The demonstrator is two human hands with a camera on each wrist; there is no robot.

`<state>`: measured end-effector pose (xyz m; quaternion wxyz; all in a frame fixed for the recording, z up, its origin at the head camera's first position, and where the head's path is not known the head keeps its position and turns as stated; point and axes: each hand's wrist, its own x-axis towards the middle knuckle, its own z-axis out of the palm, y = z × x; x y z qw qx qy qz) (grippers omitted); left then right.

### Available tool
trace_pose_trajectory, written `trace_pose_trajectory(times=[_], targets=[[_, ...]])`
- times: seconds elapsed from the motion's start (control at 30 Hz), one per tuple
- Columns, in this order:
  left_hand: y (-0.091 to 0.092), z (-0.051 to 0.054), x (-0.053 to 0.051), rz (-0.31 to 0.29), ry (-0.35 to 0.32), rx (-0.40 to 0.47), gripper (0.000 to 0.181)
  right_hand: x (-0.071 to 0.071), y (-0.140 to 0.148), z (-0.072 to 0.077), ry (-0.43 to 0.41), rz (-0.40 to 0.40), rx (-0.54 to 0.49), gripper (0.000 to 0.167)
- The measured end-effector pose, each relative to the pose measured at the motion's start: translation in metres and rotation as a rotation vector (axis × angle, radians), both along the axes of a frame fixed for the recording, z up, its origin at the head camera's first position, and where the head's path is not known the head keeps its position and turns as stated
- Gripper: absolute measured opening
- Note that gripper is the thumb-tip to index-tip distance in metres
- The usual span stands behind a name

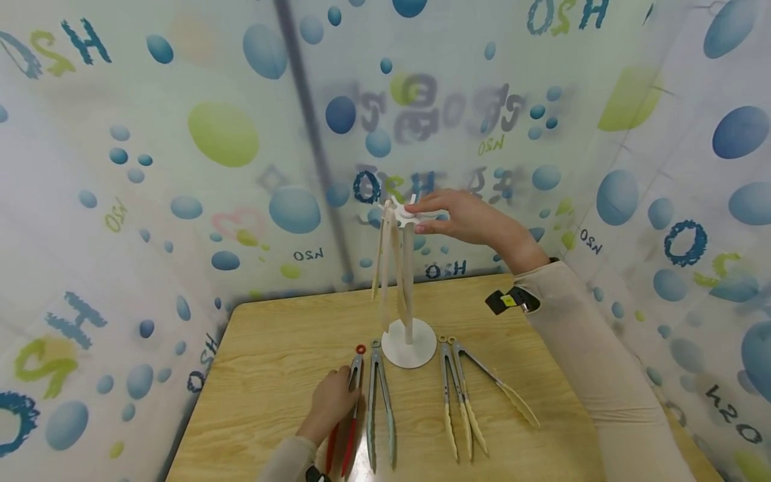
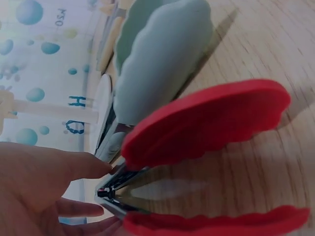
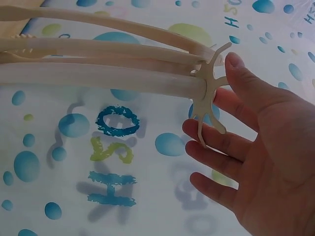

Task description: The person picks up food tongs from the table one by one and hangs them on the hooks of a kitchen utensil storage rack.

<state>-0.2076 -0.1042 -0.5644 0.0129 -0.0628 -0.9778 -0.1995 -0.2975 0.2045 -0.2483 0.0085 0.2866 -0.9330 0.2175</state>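
My left hand (image 1: 334, 402) grips the red-headed tongs (image 2: 206, 125) near their metal upper part. The tongs lie on the table, their red heads spread apart. Next to them is a pair of pale green tongs (image 1: 388, 408). A white stand (image 1: 409, 294) with curved hooks rises from a round base (image 1: 394, 348). At its top, my right hand (image 3: 270, 128) touches the hooks (image 3: 209, 93), thumb on one side and loosely extended fingers on the other. Long cream-coloured utensils (image 3: 123, 49) hang from the stand; their kind is unclear.
Two pairs of yellow-headed tongs (image 1: 476, 425) lie to the right of the base, the outer pair spread wide. Patterned curtains (image 1: 229, 134) surround the wooden table (image 1: 271, 348) at the back and both sides.
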Motion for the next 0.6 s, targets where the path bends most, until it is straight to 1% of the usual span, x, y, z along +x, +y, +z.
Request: trace_pose_trajectory(times=[0.1,0.23,0.37,0.6], targets=[[0.0034,-0.0021,-0.0009,0.026,-0.020,-0.031,0.054,0.0004,0.0000,0.0002,0.002,-0.003,0.007,0.051],[0.0064,-0.0022,-0.0011,0.042,-0.028,-0.052,0.058,0.0002,-0.0002,0.0002,0.010,-0.003,0.013,0.051],[0.0082,-0.0018,-0.0010,0.040,-0.015,-0.064,0.058,0.0002,-0.0003,0.0001,0.013,-0.006,0.012,0.051],[0.0081,-0.0069,-0.0026,0.040,0.015,-0.102,0.059,0.0030,-0.0007,0.0009,0.022,-0.011,0.015,0.051]])
